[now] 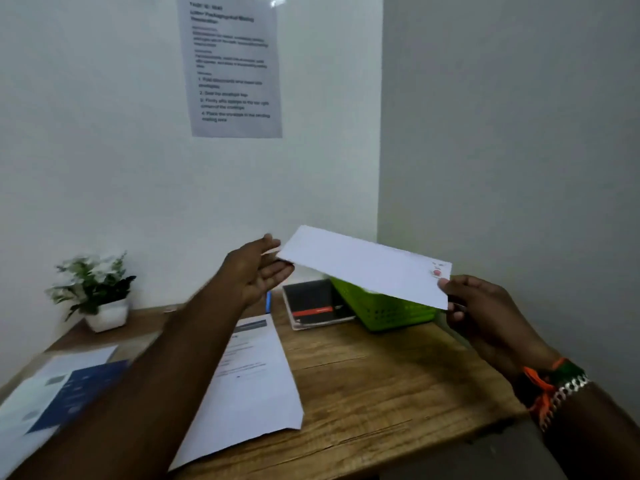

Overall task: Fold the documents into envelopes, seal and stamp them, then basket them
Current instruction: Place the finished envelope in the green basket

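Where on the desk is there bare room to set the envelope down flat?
Bare wood lies on the table between the printed sheet, the green basket and the front edge. The left side is crowded with papers and the plant pot; the back holds a notebook.

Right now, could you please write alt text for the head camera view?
A right hand pinches a stamped white paper envelope above a green plastic basket, while the open left hand touches its far end. Printed paper documents lie on the wooden table.
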Demonstrator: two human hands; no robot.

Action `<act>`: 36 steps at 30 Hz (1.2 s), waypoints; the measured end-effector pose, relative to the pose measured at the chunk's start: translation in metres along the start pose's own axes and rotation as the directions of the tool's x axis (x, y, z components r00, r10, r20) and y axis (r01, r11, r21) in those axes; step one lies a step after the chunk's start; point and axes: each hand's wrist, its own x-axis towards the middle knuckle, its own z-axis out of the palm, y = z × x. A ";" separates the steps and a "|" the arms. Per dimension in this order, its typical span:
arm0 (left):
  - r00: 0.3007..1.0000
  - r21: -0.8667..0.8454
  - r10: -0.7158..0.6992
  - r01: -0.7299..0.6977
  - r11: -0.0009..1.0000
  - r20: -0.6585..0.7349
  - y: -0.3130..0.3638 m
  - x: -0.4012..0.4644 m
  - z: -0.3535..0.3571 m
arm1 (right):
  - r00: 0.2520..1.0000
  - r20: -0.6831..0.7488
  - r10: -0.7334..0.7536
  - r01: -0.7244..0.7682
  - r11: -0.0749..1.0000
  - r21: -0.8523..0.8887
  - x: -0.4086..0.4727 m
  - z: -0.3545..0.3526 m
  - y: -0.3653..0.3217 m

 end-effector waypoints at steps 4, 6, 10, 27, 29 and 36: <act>0.998 0.167 -0.059 0.061 0.984 -0.014 -0.061 0.012 0.056 | 0.994 -0.108 0.021 -0.005 0.989 0.146 0.004 -0.004 0.003; 0.992 0.344 0.086 -0.050 0.937 -0.089 -0.093 0.016 0.072 | 0.990 -0.138 0.023 0.001 0.984 0.177 0.011 0.005 0.006; 0.969 0.424 0.243 -0.204 0.882 -0.041 -0.127 0.023 0.084 | 0.982 -0.172 0.083 -0.040 0.970 0.241 0.034 0.019 0.015; 0.928 0.628 0.359 -0.337 0.702 0.097 -0.163 0.031 0.079 | 0.970 -0.217 0.110 -0.131 0.988 -0.083 0.080 0.032 0.048; 0.928 0.638 0.348 -0.348 0.687 0.131 -0.159 0.024 0.075 | 0.961 -0.276 0.008 -0.055 0.985 -0.162 0.078 0.032 0.047; 0.866 0.803 0.428 -0.440 0.403 0.260 -0.094 0.000 0.003 | 0.888 0.047 -0.457 0.454 0.855 -0.253 0.049 0.098 0.058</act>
